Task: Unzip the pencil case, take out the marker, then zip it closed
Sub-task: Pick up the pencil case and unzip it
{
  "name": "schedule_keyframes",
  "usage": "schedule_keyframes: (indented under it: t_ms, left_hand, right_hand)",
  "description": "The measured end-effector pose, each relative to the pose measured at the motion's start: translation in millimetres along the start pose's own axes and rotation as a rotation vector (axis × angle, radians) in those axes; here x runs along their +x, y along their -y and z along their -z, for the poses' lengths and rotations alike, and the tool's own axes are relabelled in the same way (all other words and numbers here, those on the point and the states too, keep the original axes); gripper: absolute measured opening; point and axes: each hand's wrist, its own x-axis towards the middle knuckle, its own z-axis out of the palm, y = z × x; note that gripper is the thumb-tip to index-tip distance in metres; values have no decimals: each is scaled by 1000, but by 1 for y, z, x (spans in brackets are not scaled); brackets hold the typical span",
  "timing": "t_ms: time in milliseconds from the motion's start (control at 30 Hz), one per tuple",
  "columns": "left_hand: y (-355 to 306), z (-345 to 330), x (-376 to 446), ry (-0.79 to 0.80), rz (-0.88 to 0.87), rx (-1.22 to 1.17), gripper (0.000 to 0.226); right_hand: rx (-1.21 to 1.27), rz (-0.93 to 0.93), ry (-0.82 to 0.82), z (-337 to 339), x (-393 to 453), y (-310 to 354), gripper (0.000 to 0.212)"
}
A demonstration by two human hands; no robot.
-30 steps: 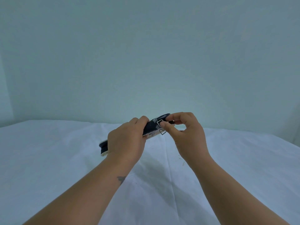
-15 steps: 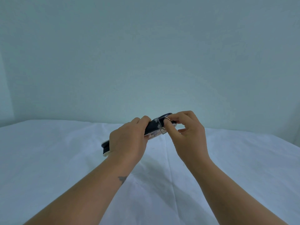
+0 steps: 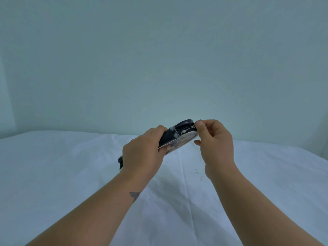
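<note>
1. Head view: left hand [image 3: 142, 153] wraps the case [image 3: 179, 134], steadying it above the sheet [image 3: 248, 192];
2. Right hand [image 3: 215, 144] pinches the zip pull [image 3: 199, 120] at the case's far end, fingertips closed; marker unseen.

No text, label or number is legible — anywhere.

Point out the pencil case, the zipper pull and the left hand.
pencil case [image 3: 179, 132]: head view, on its dark upper side.
zipper pull [image 3: 197, 121]: head view, on the metal tab at the right fingertips.
left hand [image 3: 142, 153]: head view, on its back.
</note>
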Motion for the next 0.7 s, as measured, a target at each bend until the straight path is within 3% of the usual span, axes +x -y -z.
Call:
schedule_keyframes:
  t_ms: [700]
  left_hand:
    - [-3,-3,0,6,66,-266,21]
  right_hand:
    - [381,-484,21,13,11,-1,13]
